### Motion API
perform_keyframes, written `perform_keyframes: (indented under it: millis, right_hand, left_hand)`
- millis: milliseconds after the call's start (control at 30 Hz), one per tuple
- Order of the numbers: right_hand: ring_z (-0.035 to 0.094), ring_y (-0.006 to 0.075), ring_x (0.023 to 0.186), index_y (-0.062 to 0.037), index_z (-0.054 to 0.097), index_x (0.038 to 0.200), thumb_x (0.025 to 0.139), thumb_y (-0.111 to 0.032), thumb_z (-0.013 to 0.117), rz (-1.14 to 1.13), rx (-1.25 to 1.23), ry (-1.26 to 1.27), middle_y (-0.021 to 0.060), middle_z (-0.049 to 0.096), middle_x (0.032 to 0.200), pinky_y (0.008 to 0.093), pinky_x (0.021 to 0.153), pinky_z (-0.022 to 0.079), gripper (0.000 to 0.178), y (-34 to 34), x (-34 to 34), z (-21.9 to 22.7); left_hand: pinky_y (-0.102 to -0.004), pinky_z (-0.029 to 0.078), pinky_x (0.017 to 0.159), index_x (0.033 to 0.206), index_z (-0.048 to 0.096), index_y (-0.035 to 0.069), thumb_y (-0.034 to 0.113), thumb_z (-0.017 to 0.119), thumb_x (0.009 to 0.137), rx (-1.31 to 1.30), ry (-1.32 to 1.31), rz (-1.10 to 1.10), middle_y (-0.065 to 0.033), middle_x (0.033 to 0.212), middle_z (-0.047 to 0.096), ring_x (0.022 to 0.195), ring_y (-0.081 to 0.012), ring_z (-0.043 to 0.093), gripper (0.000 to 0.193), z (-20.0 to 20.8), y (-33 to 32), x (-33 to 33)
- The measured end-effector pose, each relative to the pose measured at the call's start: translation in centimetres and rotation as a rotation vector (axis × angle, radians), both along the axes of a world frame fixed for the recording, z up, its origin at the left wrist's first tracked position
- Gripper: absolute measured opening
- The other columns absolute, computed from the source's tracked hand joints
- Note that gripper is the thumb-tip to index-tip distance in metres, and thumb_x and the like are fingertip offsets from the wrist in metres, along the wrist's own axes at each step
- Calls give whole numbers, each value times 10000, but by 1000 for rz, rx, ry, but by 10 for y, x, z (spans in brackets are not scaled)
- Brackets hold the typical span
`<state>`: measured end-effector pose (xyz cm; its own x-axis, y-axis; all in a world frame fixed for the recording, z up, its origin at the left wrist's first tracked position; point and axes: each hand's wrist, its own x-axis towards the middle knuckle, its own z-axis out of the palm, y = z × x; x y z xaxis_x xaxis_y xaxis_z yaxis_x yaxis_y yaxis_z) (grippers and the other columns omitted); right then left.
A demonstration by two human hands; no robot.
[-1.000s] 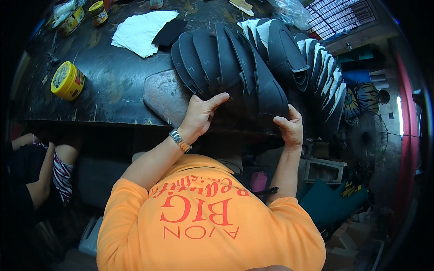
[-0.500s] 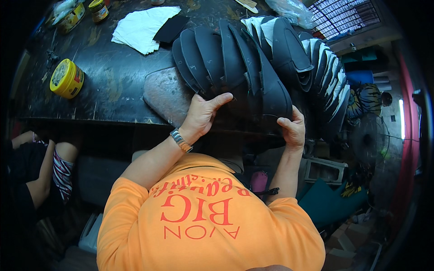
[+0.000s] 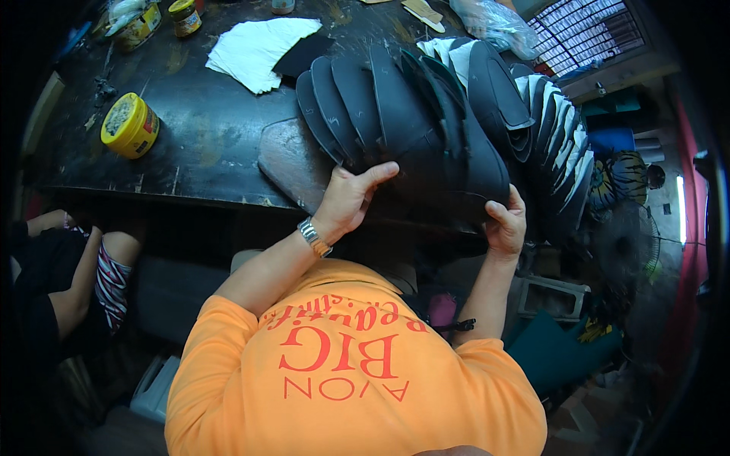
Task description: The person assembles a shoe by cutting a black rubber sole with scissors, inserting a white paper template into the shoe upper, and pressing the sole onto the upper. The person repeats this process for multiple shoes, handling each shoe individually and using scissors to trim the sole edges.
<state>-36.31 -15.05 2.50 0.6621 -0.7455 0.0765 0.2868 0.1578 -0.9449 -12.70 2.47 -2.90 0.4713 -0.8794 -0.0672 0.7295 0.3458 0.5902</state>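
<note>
Yellow tin [image 3: 130, 125], white cloth [image 3: 255, 47], jars [image 3: 185, 17] on table [image 3: 205, 152]

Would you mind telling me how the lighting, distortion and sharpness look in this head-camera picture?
Head view: strong fisheye bend with black corners; the dark table edge curves. Daylight glares at the grilled window and washes the white sheet. The left hand, right hand and black sole pieces are sharp; under the table is shadowed.
</note>
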Motion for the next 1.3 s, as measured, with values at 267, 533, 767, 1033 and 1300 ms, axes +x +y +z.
perform_keyframes:
  millis: [267, 533, 767, 1033, 1300]
  right_hand:
    - [743, 256, 989, -24, 661, 1255, 797, 34, 726, 44, 6, -194, 109, 744, 1133, 392, 921, 593, 466, 3, -9, 11]
    - [701, 258, 1095, -41, 653, 1290, 834, -19, 758, -36, -28, -206, 107, 724, 1185, 408, 1017, 528, 469, 10, 9, 14]
    - [704, 262, 1082, -30, 658, 1283, 823, -26, 779, -15, -17, -114, 108, 729, 1161, 422, 1017, 532, 476, 19, 9, 8]
    - [707, 259, 1070, -32, 667, 1268, 831, -32, 777, 10, -46, -58, 113, 731, 1159, 415, 1010, 536, 451, 19, 15, 3]
    - [684, 264, 1121, -4, 627, 1323, 841, -13, 758, 74, -18, -128, 123, 708, 1219, 398, 1046, 501, 500, 24, 50, 5]
  left_hand:
    - [-272, 579, 784, 1192, 681, 85, -25, 715, 888, 48, -68, -49, -34, 1066, 735, 936, -148, 712, 325, 6, 65, 22]
    - [-232, 583, 733, 1189, 671, 82, -12, 715, 898, 45, 71, 32, -47, 1068, 746, 930, -126, 727, 309, 15, 103, 16]
    - [-216, 584, 761, 1118, 718, 94, -5, 755, 885, 12, 68, 17, -35, 1047, 751, 937, -127, 731, 256, 19, 105, 10]
    - [-268, 581, 859, 1226, 668, 68, -37, 742, 830, 17, 48, 73, -39, 1089, 727, 992, -145, 711, 417, 10, 131, 22]
    - [-371, 512, 1013, 1410, 527, -3, 244, 565, 872, 435, -66, 800, -107, 1267, 652, 1161, -210, 631, 594, -116, 427, 68]
